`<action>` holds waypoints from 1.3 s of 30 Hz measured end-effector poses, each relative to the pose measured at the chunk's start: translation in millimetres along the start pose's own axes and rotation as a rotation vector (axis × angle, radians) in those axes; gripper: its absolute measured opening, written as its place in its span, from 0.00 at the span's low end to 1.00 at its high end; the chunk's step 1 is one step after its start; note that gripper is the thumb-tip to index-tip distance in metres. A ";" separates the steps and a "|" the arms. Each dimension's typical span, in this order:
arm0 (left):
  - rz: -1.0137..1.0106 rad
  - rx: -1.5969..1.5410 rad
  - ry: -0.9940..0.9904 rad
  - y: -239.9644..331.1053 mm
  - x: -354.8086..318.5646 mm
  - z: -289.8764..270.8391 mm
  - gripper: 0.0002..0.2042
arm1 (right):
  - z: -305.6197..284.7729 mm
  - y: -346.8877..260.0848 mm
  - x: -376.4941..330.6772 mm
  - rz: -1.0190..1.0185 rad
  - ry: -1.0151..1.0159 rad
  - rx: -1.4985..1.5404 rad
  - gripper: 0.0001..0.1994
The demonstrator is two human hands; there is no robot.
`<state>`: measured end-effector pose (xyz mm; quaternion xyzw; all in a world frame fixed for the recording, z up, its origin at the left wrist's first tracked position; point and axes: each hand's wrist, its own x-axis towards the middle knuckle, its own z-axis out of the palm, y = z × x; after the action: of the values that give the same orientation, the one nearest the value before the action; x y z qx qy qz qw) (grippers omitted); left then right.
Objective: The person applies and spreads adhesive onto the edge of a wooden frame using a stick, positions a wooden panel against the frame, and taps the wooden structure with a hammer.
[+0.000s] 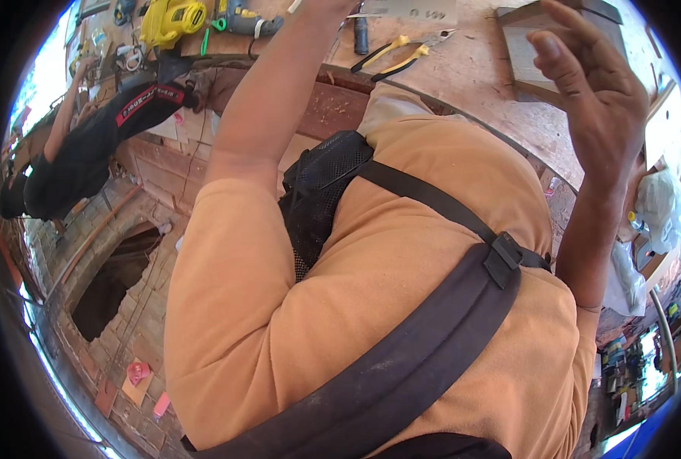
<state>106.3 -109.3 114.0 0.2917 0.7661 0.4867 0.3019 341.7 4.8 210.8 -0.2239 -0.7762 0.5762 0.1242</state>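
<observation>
My left arm reaches up and away past the top edge, so my left hand is out of the picture. On the right my right hand is raised over the table, empty, with its thumb and fingers apart. Behind its fingers lies a flat grey-brown block or panel. Pliers with yellow and black handles rest on the wooden worktable. Beside them is a tool with a dark handle, its kind unclear. A pale marked plate is cut off by the top edge.
A yellow power tool and a blue-grey drill lie at the table's far left. A person in dark clothes works beyond. An opening gapes in the brick floor. Clear plastic bags hang at the right.
</observation>
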 end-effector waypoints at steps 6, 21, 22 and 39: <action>0.300 0.450 -0.120 -51.1 12.4 -33.3 0.15 | 27.1 34.8 5.4 0.024 -0.285 0.001 0.20; -0.434 0.019 -0.352 -106.7 -129.5 -51.2 0.08 | 76.7 117.2 -39.3 0.204 -0.277 -0.285 0.21; -0.494 0.005 -0.349 -103.7 -136.6 -43.8 0.07 | 76.6 122.6 -45.2 0.187 -0.263 -0.266 0.21; -0.213 0.652 -0.823 -44.9 -100.6 105.6 0.13 | 16.4 310.2 -282.3 0.902 0.079 -0.309 0.17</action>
<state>243.4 -139.7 54.3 0.4576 0.7213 0.0357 0.5187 643.0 -74.4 -70.5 -0.5759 -0.6728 0.4417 -0.1436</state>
